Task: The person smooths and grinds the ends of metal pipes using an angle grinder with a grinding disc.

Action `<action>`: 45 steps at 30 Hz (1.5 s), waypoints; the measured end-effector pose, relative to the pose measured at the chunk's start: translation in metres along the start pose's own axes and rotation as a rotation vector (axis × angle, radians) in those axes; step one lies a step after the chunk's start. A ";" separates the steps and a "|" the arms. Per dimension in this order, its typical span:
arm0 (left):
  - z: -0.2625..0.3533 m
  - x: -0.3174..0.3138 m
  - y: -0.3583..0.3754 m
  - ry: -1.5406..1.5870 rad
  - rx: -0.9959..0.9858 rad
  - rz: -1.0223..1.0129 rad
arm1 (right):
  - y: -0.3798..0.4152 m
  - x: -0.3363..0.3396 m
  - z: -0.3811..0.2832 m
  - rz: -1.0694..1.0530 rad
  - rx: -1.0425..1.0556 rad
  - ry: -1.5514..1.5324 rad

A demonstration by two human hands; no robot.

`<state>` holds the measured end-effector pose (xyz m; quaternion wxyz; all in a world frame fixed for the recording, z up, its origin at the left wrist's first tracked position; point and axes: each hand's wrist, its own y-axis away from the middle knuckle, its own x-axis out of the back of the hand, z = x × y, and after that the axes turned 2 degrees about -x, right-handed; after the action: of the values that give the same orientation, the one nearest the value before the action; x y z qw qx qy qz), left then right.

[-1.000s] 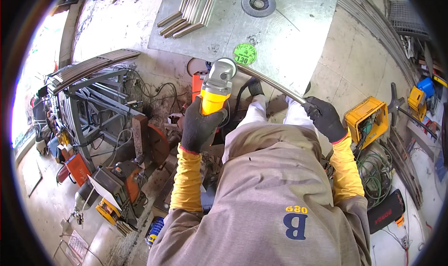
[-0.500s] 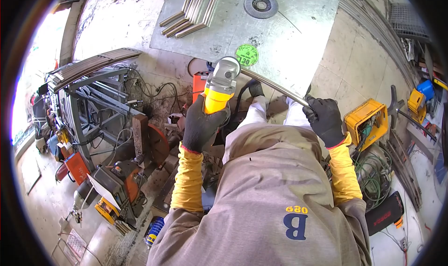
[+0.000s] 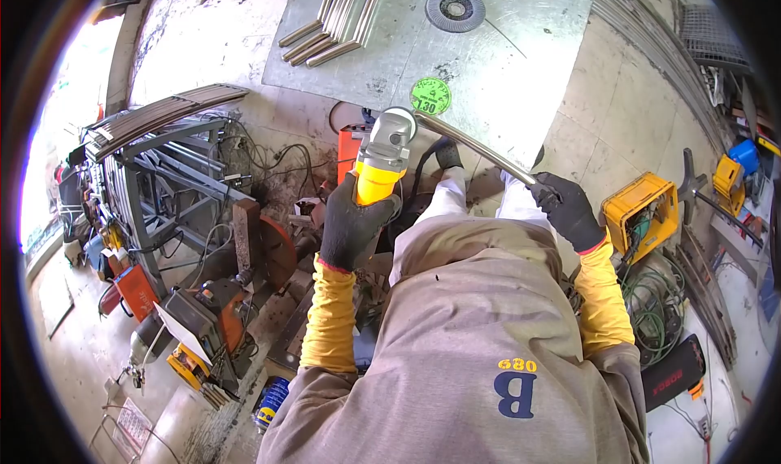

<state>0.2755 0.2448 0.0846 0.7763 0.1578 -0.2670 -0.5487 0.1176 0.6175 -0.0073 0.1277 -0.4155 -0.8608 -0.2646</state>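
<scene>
My left hand (image 3: 351,226), in a black glove, is wrapped round the yellow body of an angle grinder (image 3: 379,165). The grinder's head and disc point up toward the metal sheet's lower edge. In my right hand (image 3: 567,210), also gloved in black, is the near end of a metal tube (image 3: 480,150). The tube slants up and left, and its far end lies at the grinder's disc; whether they touch I cannot tell. A round green sticker (image 3: 430,95) shows on the metal sheet (image 3: 350,82) just above.
Several cut tubes (image 3: 332,25) and a flap disc (image 3: 455,9) lie on the sheet. At left stands a metal frame rack (image 3: 175,179), with a cut-off saw (image 3: 272,248) beside it. A yellow crate (image 3: 641,216) sits at right, above a coiled green hose (image 3: 653,313).
The grinder has tilted slightly and its head sits a little lower. My right hand has shifted slightly right and down with the tube.
</scene>
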 end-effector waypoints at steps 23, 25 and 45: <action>0.003 -0.007 -0.007 0.047 -0.031 0.017 | -0.003 0.007 -0.028 0.022 0.195 0.468; -0.007 -0.006 -0.007 0.038 -0.051 0.031 | 0.001 0.005 -0.027 -0.001 0.079 0.308; 0.004 -0.014 -0.008 0.066 -0.065 0.051 | -0.005 0.016 -0.027 -0.162 -0.133 -0.050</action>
<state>0.2636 0.2549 0.0799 0.8031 0.1436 -0.2272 -0.5317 0.1036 0.6106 0.0201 0.0564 -0.3585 -0.8751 -0.3203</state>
